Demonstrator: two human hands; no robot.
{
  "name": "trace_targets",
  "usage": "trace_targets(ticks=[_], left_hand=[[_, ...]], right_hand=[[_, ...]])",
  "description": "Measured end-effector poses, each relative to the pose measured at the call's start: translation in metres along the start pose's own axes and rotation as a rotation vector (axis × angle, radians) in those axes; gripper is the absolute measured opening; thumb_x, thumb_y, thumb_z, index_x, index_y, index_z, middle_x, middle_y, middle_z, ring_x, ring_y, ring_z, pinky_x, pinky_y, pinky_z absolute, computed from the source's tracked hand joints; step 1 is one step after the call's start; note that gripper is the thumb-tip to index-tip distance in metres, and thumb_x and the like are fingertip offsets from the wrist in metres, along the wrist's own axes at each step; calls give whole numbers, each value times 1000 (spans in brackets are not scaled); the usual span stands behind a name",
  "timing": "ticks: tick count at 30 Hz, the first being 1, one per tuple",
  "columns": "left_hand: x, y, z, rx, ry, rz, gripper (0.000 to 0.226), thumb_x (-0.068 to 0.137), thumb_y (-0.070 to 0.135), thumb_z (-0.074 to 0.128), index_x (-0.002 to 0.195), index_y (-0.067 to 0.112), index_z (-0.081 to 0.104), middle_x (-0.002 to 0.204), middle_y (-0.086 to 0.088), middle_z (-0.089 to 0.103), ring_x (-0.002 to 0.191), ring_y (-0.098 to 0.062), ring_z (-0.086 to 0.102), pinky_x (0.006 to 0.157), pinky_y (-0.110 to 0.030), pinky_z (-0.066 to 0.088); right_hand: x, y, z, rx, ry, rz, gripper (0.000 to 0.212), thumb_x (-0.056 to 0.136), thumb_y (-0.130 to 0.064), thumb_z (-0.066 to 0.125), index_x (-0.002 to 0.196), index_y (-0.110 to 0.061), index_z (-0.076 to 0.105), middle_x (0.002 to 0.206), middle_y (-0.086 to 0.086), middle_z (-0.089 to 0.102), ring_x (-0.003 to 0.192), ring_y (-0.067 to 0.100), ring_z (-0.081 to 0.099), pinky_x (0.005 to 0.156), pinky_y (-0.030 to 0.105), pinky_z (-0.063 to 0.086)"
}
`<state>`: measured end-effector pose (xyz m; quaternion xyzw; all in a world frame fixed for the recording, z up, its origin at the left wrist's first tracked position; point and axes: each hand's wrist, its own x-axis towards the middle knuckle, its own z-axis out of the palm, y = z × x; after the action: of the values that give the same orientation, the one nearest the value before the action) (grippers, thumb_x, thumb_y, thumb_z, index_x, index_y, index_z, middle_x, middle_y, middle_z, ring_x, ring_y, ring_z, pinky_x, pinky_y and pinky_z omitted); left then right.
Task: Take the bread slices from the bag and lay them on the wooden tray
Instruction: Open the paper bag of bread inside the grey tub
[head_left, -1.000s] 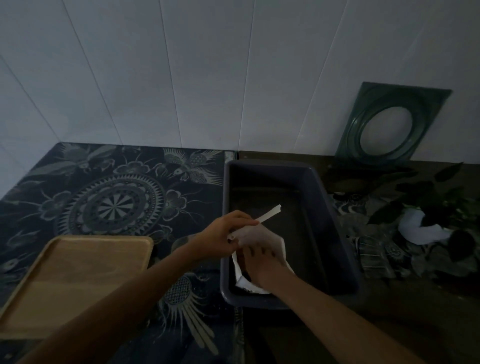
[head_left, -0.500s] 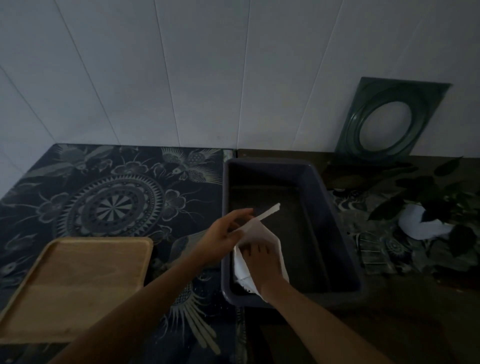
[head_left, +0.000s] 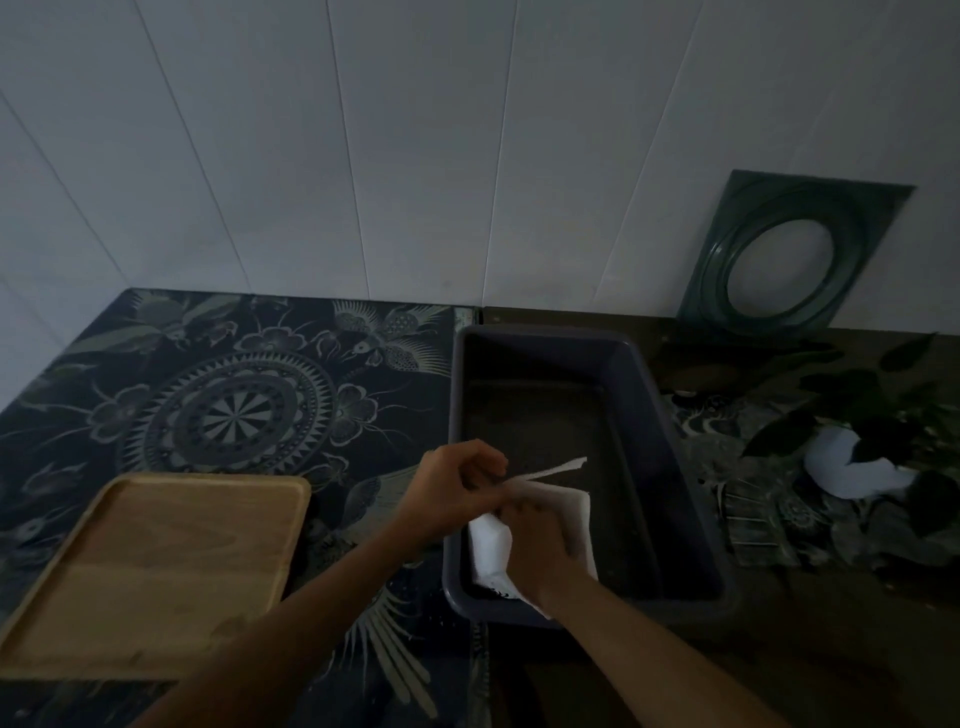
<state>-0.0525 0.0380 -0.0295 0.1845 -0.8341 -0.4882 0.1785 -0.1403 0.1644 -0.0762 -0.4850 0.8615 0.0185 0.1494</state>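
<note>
Fingers (head_left: 483, 470) of the left hand (head_left: 452, 488) are curled tight, pinching the top edge of the white bag (head_left: 491, 545), while the right hand (head_left: 535, 540) is pushed down into the bag's mouth, so I can't tell what its fingers are doing in there. No bread is visible from here, it's all hidden by the bag.

Going left to right: the wooden tray (head_left: 156, 566) sits at the near left, a pale rounded rectangle with a raised rim and visible grain, bare on top. It rests on a dark tablecloth (head_left: 223, 410) printed with a big mandala and flowers. Next comes the dark plastic tub (head_left: 644, 431), deep and rectangular with smooth walls; the bag lies in its near left corner, crinkly and thin. Behind, leaning on the white panelled wall (head_left: 415, 156), is a green square frame (head_left: 789, 260) with a round opening. Far right there's a leafy plant (head_left: 857, 410) in a white pot.

Both forearms reach in from the bottom edge, meeting over the tub. Lighting is pretty dim overall.
</note>
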Motion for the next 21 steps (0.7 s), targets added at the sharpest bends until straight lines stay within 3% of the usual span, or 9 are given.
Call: trace_targets(ticks=[4, 7, 10, 15, 18, 21], left_hand=[[2, -2, -3, 26, 63, -13, 14, 76, 23, 79, 88, 29, 77, 77, 20, 73, 81, 10, 69, 69, -3, 49], [6, -3, -6, 30, 91, -9, 11, 79, 22, 81, 89, 26, 80, 77, 19, 75, 80, 8, 71, 70, -4, 51], [8, -1, -8, 13, 125, -14, 9, 80, 25, 82, 89, 23, 83, 78, 16, 78, 78, 5, 72, 69, -6, 52], [10, 2, -9, 34, 165, 3, 14, 81, 23, 82, 94, 17, 84, 86, 8, 80, 81, 4, 73, 73, -9, 55], [11, 2, -10, 51, 165, 31, 13, 81, 18, 82, 93, 13, 84, 89, 3, 81, 82, 6, 73, 73, -4, 53], [13, 3, -11, 68, 154, 26, 13, 81, 17, 82, 93, 13, 84, 89, 1, 81, 84, 4, 73, 74, -4, 53]], right_hand=[[-1, 0, -7, -164, -22, -88, 50, 108, -26, 43, 154, -11, 31, 155, 11, 43, 140, 26, 43, 117, 38, 34], [-2, -3, -19, -279, 25, -120, 44, 104, -25, 48, 145, -9, 42, 143, 11, 54, 126, 27, 56, 107, 38, 46], [-8, -3, -33, -274, 59, -102, 38, 102, -26, 53, 137, -13, 52, 133, 10, 62, 116, 28, 63, 96, 40, 53], [-29, -2, -64, -330, 170, -121, 33, 99, -23, 59, 129, -12, 57, 128, 11, 62, 114, 29, 60, 92, 41, 49], [-41, -3, -87, -282, 178, -133, 40, 91, -14, 66, 129, -13, 55, 128, 11, 62, 114, 30, 59, 97, 44, 47], [-53, -2, -108, -200, 189, -136, 52, 82, -14, 75, 130, -18, 53, 127, 9, 61, 114, 30, 58, 88, 43, 49]])
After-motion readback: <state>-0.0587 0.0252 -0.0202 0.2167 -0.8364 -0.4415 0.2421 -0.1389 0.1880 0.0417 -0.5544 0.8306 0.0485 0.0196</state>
